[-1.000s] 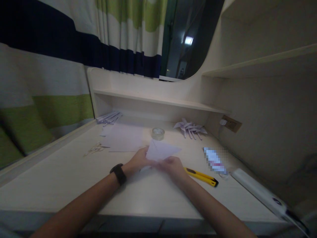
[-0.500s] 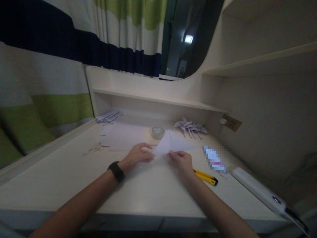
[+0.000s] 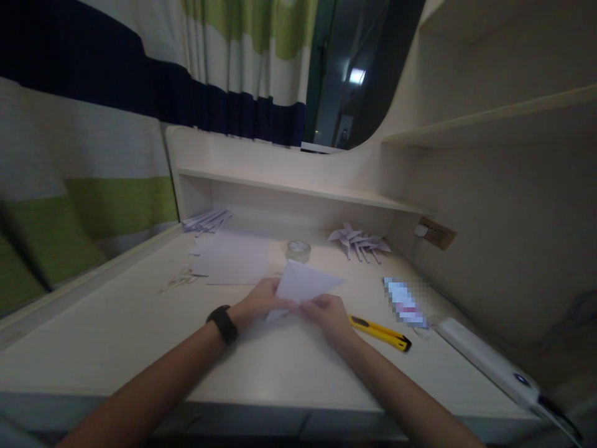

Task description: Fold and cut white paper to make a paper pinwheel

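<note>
Folded paper point(image 3: 305, 283) has shifted left, well back from the front desk edge point(image 3: 280, 404).

The paper point(image 3: 305, 283) is white; from it, a yellow-and-black cutter point(image 3: 380, 333) sits at four o'clock, a black wristband point(image 3: 224, 325) at eight, a curtain point(image 3: 116, 143) banded navy, white and green at ten.

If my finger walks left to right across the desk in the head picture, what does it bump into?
Thin white sticks → folded white paper → yellow cutter → long white bar.
</note>
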Action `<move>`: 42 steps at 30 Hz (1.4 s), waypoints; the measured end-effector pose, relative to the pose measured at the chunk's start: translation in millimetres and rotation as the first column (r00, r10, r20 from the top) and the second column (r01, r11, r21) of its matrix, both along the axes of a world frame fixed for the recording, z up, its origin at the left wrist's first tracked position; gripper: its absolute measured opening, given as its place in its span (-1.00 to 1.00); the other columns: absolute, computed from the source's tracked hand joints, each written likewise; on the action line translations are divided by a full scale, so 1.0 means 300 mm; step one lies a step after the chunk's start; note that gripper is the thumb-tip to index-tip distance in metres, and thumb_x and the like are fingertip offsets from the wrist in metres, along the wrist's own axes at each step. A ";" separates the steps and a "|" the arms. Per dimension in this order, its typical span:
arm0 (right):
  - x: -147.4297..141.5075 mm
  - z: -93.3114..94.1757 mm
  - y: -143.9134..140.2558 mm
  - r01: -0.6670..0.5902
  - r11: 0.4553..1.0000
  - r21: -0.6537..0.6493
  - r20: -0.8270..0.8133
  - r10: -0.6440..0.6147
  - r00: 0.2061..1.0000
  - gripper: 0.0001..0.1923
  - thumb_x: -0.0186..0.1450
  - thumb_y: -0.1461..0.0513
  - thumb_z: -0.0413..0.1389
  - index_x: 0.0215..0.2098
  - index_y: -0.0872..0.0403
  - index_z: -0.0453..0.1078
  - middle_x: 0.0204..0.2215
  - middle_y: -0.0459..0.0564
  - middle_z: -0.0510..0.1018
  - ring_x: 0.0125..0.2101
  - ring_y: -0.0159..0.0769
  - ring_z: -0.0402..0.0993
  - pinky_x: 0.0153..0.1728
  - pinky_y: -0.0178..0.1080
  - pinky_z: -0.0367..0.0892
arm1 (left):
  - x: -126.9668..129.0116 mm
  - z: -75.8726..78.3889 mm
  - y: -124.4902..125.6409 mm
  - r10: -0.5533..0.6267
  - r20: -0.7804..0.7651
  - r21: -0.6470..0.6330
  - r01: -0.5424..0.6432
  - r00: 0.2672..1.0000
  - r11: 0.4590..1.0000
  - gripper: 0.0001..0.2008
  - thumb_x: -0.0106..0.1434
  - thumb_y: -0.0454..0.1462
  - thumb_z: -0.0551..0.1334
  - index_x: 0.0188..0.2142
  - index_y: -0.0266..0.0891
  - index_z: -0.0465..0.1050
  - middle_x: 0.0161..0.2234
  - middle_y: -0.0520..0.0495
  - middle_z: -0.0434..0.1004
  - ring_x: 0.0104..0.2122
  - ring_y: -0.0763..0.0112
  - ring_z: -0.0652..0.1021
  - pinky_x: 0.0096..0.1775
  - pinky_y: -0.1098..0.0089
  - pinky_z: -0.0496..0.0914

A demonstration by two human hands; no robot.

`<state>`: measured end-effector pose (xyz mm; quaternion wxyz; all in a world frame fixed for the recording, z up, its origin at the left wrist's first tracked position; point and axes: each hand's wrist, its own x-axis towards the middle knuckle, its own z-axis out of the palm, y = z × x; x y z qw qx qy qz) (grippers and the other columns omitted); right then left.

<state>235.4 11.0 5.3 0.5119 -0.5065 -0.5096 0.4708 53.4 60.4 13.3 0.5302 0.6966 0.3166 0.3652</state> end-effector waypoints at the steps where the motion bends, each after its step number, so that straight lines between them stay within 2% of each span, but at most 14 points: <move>1: -0.003 0.003 -0.004 -0.027 1.000 0.003 0.013 0.027 1.000 -0.69 -0.09 0.06 0.32 -0.68 0.14 0.44 -0.66 0.00 0.55 -0.63 -0.32 0.43 -0.58 -0.31 0.31 | 0.002 -0.006 0.000 0.007 -0.020 0.031 -0.006 1.000 0.999 -0.68 -0.10 -0.21 0.41 -0.38 -0.38 0.48 -0.46 -0.08 0.53 -0.48 0.38 0.47 -0.44 0.44 0.29; 4: 0.006 0.003 -0.005 -0.060 0.998 0.003 0.002 0.060 0.998 -0.69 -0.09 0.06 0.32 -0.64 0.16 0.47 -0.66 0.01 0.55 -0.64 -0.33 0.42 -0.57 -0.31 0.31 | 0.003 -0.018 -0.003 0.003 -0.036 0.039 -0.002 0.999 0.999 -0.77 -0.07 -0.24 0.39 -0.47 -0.37 0.47 -0.56 -0.02 0.46 -0.56 0.45 0.41 -0.50 0.46 0.25; 9: 0.035 -0.013 0.012 -0.097 0.995 -0.003 -0.051 0.097 0.994 -0.70 -0.08 0.08 0.34 -0.61 0.17 0.48 -0.63 0.02 0.57 -0.64 -0.36 0.43 -0.56 -0.33 0.32 | 0.005 -0.016 -0.013 -0.048 0.008 -0.039 0.049 0.999 0.998 -0.82 -0.04 -0.29 0.35 -0.44 -0.38 0.46 -0.56 -0.04 0.45 -0.58 0.47 0.39 -0.52 0.46 0.23; 14: 0.071 -0.014 0.030 -0.121 0.992 -0.023 -0.075 0.119 0.990 -0.68 -0.06 0.07 0.33 -0.55 0.19 0.51 -0.64 0.03 0.56 -0.66 -0.39 0.42 -0.58 -0.36 0.30 | -0.008 0.020 -0.030 -0.087 0.042 -0.118 0.092 0.995 0.989 -0.80 -0.05 -0.32 0.33 -0.39 -0.38 0.45 -0.52 -0.05 0.45 -0.58 0.49 0.38 -0.53 0.47 0.21; 18: 0.095 0.001 0.032 -0.138 0.990 -0.026 -0.064 0.136 0.989 -0.68 -0.03 0.07 0.32 -0.50 0.20 0.53 -0.63 0.04 0.57 -0.64 -0.39 0.43 -0.57 -0.38 0.31 | -0.038 0.053 -0.032 -0.144 0.008 -0.153 0.144 0.989 0.978 -0.73 -0.05 -0.30 0.33 -0.32 -0.38 0.45 -0.51 -0.05 0.45 -0.57 0.47 0.39 -0.54 0.47 0.22; 21: 0.111 0.015 0.024 -0.139 0.990 -0.040 -0.080 0.135 0.988 -0.65 -0.03 0.07 0.32 -0.46 0.22 0.54 -0.63 0.04 0.56 -0.64 -0.39 0.43 -0.58 -0.38 0.30 | -0.067 0.065 -0.020 -0.182 -0.019 -0.152 0.177 0.983 0.973 -0.69 -0.06 -0.28 0.34 -0.29 -0.37 0.45 -0.50 -0.04 0.45 -0.57 0.47 0.39 -0.53 0.46 0.22; 25: 0.163 0.023 -0.001 -0.171 0.985 -0.034 -0.133 0.165 0.977 -0.66 -0.05 0.09 0.33 -0.45 0.22 0.52 -0.50 0.09 0.60 -0.56 -0.37 0.46 -0.53 -0.36 0.33 | -0.108 0.075 0.001 -0.233 -0.081 -0.116 0.223 0.969 0.968 -0.71 -0.06 -0.28 0.34 -0.30 -0.36 0.45 -0.48 -0.04 0.47 -0.56 0.46 0.40 -0.51 0.46 0.22; 29: 0.253 0.016 -0.039 -0.162 0.986 -0.030 -0.042 0.161 0.986 -0.66 0.01 0.08 0.30 -0.41 0.21 0.51 -0.57 0.03 0.56 -0.59 -0.39 0.42 -0.54 -0.35 0.30 | -0.135 0.084 0.013 -0.239 -0.207 -0.072 0.229 0.949 0.971 -0.67 -0.10 -0.26 0.36 -0.29 -0.34 0.46 -0.44 -0.07 0.51 -0.52 0.40 0.44 -0.47 0.45 0.24; 32: 0.324 0.006 -0.069 -0.111 0.994 0.017 0.129 0.107 0.986 -0.67 0.08 0.05 0.23 -0.40 0.18 0.50 -0.53 0.04 0.56 -0.55 -0.33 0.43 -0.50 -0.29 0.30 | -0.141 0.087 0.013 -0.257 -0.319 -0.060 0.251 0.912 0.966 -0.63 -0.12 -0.25 0.36 -0.27 -0.32 0.48 -0.40 -0.08 0.53 -0.48 0.34 0.46 -0.45 0.44 0.25; 34: 0.363 -0.001 -0.091 -0.080 0.989 0.125 0.374 0.028 0.927 -0.70 0.12 0.06 0.19 -0.38 0.14 0.50 -0.45 0.06 0.57 -0.47 -0.25 0.45 -0.40 -0.22 0.33 | -0.139 0.087 0.011 -0.254 -0.382 -0.035 0.261 0.888 0.965 -0.62 -0.14 -0.25 0.37 -0.26 -0.31 0.49 -0.36 -0.10 0.54 -0.44 0.30 0.48 -0.42 0.43 0.26; 37: 0.404 -0.015 -0.123 -0.106 0.932 0.347 0.703 -0.184 0.687 -0.74 0.11 0.12 0.18 -0.27 0.07 0.50 -0.30 0.08 0.55 -0.24 -0.11 0.42 -0.17 -0.09 0.29 | -0.131 0.081 0.014 -0.219 -0.407 0.029 0.253 0.887 0.967 -0.58 -0.16 -0.24 0.38 -0.24 -0.29 0.50 -0.30 -0.11 0.55 -0.35 0.23 0.49 -0.36 0.41 0.28; 40: 0.431 -0.023 -0.137 -0.163 0.865 0.475 0.809 -0.356 0.468 -0.68 0.12 0.18 0.15 -0.14 0.05 0.46 -0.20 0.10 0.51 -0.12 -0.07 0.35 -0.07 -0.04 0.22 | -0.122 0.063 0.025 -0.194 -0.379 0.052 0.230 0.905 0.972 -0.42 -0.17 -0.23 0.39 -0.07 -0.24 0.43 -0.29 -0.09 0.54 -0.33 0.24 0.50 -0.33 0.41 0.29; 42: 0.453 -0.019 -0.130 -0.161 0.855 0.493 0.839 -0.417 0.350 -0.62 0.12 0.19 0.14 -0.07 0.06 0.42 -0.14 0.12 0.47 -0.09 -0.06 0.31 -0.05 -0.05 0.20 | -0.119 0.048 0.032 -0.164 -0.382 0.054 0.200 0.909 0.978 -0.27 -0.17 -0.23 0.40 0.05 -0.22 0.31 -0.33 -0.06 0.53 -0.37 0.28 0.49 -0.34 0.41 0.29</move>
